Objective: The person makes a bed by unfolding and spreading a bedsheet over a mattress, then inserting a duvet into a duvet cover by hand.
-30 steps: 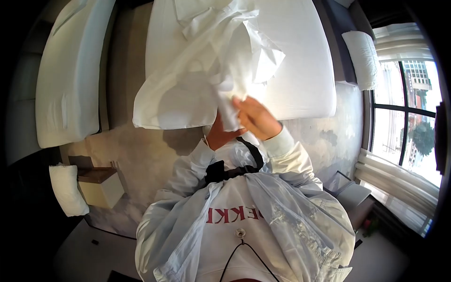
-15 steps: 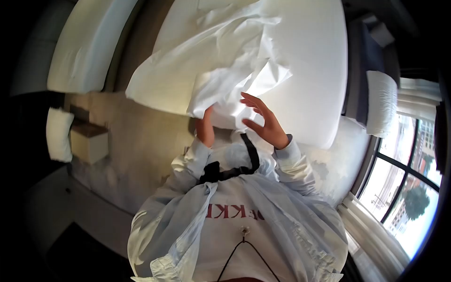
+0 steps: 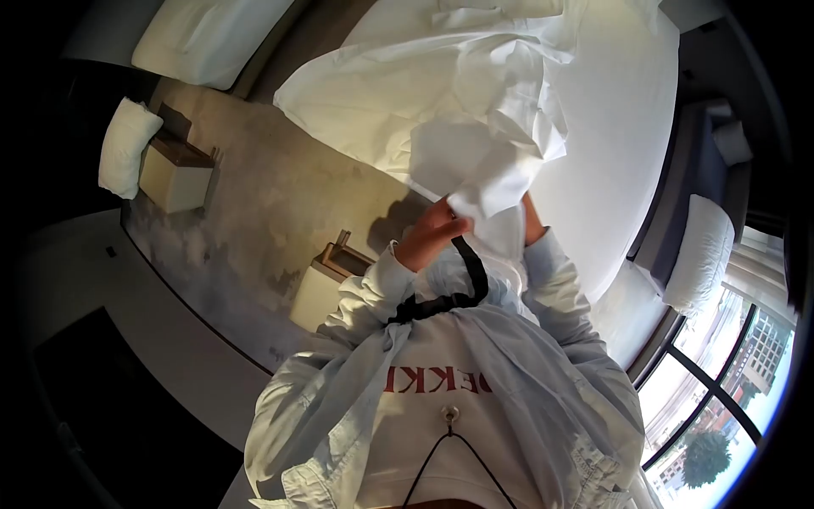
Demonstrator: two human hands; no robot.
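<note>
A crumpled white sheet (image 3: 407, 93) spreads over the bed, and its near end is raised in front of my body. My left hand (image 3: 432, 231) is closed on the sheet's near edge, thumb lying across the cloth. On the other side of the raised folds is my right hand (image 3: 533, 222); the cloth covers its fingers, so its grip is hidden. Underneath, the pale mattress (image 3: 623, 144) shows on the right. A black strap (image 3: 471, 271) hangs at my waist, just below the hands.
Patterned carpet (image 3: 254, 204) lies left of the bed. A small box-like stool (image 3: 318, 293) stands close to my left arm, and another stool (image 3: 176, 178) with a white pillow (image 3: 127, 148) is farther left. A second bed (image 3: 203, 38), a sofa (image 3: 687, 178) with a pillow (image 3: 702, 250), and a window (image 3: 712, 382) surround the area.
My left hand has closed on the sheet's edge. My right hand, open and in sight before, is now behind the cloth. The view has shifted, bringing the nearer stool into sight.
</note>
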